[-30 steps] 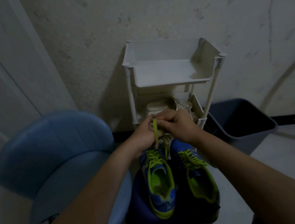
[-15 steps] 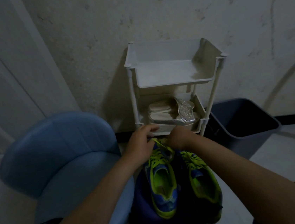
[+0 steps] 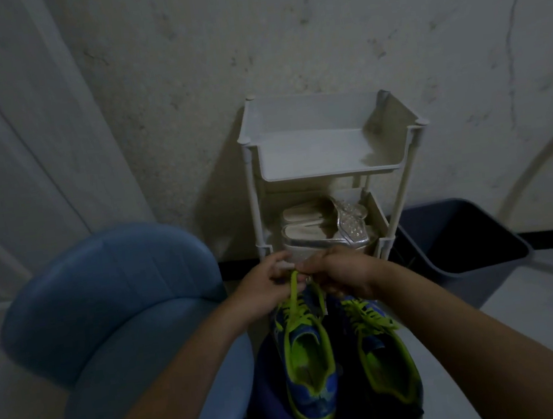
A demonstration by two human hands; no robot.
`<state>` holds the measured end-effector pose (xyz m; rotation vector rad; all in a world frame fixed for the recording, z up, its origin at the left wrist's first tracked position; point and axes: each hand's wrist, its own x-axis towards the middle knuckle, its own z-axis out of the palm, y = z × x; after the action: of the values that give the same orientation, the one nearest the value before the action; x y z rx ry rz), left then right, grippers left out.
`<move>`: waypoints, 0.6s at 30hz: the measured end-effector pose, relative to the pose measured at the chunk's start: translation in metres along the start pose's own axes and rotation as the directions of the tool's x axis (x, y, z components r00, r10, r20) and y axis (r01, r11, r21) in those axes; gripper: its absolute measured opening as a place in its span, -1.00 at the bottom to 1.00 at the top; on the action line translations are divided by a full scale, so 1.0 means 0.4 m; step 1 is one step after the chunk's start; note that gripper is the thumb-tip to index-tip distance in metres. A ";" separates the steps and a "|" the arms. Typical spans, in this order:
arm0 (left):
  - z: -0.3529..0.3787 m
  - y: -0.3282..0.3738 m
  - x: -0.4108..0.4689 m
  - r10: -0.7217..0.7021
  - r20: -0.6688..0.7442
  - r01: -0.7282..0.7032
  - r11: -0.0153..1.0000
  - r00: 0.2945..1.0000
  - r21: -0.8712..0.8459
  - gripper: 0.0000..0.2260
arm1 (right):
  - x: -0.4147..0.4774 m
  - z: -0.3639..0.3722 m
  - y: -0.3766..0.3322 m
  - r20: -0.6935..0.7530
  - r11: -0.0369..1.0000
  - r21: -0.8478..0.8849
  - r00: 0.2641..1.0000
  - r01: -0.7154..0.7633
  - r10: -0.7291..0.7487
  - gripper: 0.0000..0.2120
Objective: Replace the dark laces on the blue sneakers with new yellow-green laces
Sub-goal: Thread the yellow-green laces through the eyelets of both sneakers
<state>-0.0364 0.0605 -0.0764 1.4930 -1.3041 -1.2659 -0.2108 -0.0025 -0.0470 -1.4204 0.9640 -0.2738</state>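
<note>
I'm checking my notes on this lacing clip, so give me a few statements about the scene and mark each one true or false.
1. The left hand and right hand both pinch the yellow-green lace above the left sneaker. True.
2. The right sneaker has dark laces. False: its laces are yellow-green.
3. Pale sandals sit on the lower shelf of the white rack. True.
4. The blue chair stands to the right of the sneakers. False: it is to their left, and the dark bin is on the right.
</note>
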 end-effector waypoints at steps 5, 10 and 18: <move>0.015 0.010 0.001 0.202 -0.008 -0.199 0.972 0.979 0.129 -0.73 | 0.010 0.001 0.011 -0.030 0.999 0.039 0.999 -0.032 0.033 -0.76; 0.011 0.034 0.001 -0.086 -0.217 -0.072 0.773 0.972 -0.631 -0.67 | 0.012 -0.021 0.027 -0.028 0.995 -0.025 0.995 -0.097 0.097 -0.68; -0.034 -0.027 -0.027 -0.154 -0.207 0.160 0.987 0.966 0.017 -0.59 | -0.003 -0.055 0.085 -0.260 0.959 -0.167 0.948 -0.230 0.182 -0.80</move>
<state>-0.0204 0.0724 -0.0817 1.7297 -1.0948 -1.1573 -0.2397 -0.0107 -0.0741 -1.4708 1.3637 -0.2024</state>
